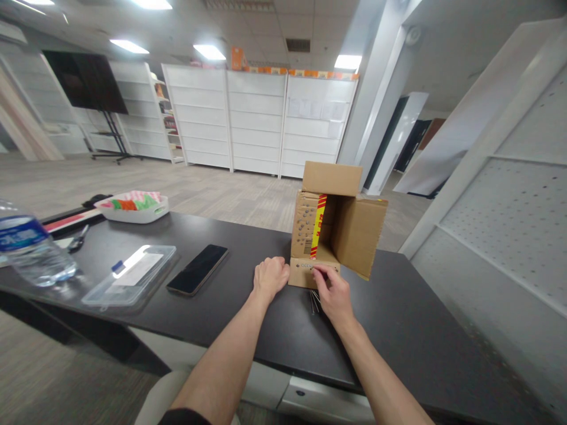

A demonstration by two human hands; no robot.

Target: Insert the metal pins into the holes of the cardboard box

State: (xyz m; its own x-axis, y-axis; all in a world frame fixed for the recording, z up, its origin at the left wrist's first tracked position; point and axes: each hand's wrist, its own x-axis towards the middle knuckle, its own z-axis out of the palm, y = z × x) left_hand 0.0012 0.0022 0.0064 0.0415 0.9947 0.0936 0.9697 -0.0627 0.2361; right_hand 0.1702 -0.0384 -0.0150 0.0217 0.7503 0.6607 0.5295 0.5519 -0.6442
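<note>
An open cardboard box (330,179) stands on the dark table with its opening toward me. Its lower front flap (302,277) hangs down and bears a row of small round metallic spots. My right hand (334,292) pinches at this flap, thumb and fingertips together; what is between them is too small to make out. Below those fingers several thin metal nails (313,302) lie on the table. My left hand (271,275) rests closed on the table against the box's lower left corner, its curled fingers hidden. Several grey round spots dot the box's left flap (305,221).
Left of my hands lie a black phone (198,270) and a clear plastic case (133,277). Farther left are a water bottle (33,248), scissors (80,239) and a white basket (133,213) with colourful packets. A white perforated panel (518,195) borders the table's right side.
</note>
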